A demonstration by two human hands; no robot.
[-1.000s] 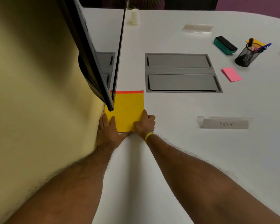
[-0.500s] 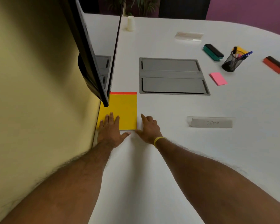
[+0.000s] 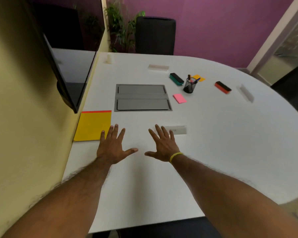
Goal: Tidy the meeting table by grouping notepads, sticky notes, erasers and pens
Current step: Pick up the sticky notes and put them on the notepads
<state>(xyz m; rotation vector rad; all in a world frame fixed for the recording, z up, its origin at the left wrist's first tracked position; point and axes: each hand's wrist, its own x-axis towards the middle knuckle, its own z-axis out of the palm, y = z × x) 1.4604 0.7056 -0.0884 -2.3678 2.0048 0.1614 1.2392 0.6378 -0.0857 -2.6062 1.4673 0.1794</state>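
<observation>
Notepad [image 3: 93,125] in yellow, red strip along its far edge, lies flat at the left side of the white surface [image 3: 213,143], squared against the wall under a mounted screen [image 3: 65,78]; it looks parked there as one finished group. Beside it the left hand [image 3: 113,148] hovers with fingers spread wide and holds nothing, its fingertips just at the pad's right edge. The right hand [image 3: 163,146], yellow band at the wrist, is equally wide and empty, and its fingers cover the left end of a clear name stand [image 3: 176,130], so the card's writing cannot be read. Whether either palm touches the surface cannot be told. Beyond the hands a grey cable hatch [image 3: 142,97] sits flush in the middle.

Further right, the loose items wait well apart from the pad: a pink sticky pad [image 3: 179,98], a green eraser [image 3: 176,79], a mesh cup [image 3: 190,85] holding pens, an orange sticky pad [image 3: 199,77] partly hidden behind the cup, and a red eraser [image 3: 223,87]. These probably come next. Two more clear stands, one at the back [image 3: 158,67] and one far right [image 3: 246,92], are blurred. A small white object [image 3: 110,58] at the back left is too soft to identify.
</observation>
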